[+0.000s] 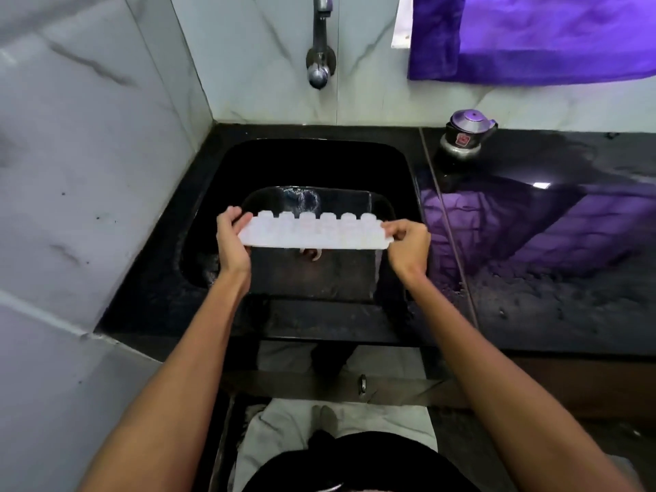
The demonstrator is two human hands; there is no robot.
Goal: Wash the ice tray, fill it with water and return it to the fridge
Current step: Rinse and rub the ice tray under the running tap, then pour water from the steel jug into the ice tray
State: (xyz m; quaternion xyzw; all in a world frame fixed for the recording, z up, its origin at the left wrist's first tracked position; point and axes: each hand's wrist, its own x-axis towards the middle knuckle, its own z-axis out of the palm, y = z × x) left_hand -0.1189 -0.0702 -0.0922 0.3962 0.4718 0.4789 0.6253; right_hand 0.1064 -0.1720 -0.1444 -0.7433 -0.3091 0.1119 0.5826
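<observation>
Now | left hand (231, 239) and right hand (407, 245) fingers clamped on ice tray (312, 233) ends | over black sink (312, 161)

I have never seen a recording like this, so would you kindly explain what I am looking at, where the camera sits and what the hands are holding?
There is no machine here: a person wears one wide-angle camera on the head, looking down at their own bare arms. The left hand and right hand each grip one end of a white ice tray, held level over a black sink. A metal tap comes out of the marble wall above; no water can be seen running from it. To the right, a small lidded pot stands on the wet dark counter, and a purple cloth hangs above it.
</observation>
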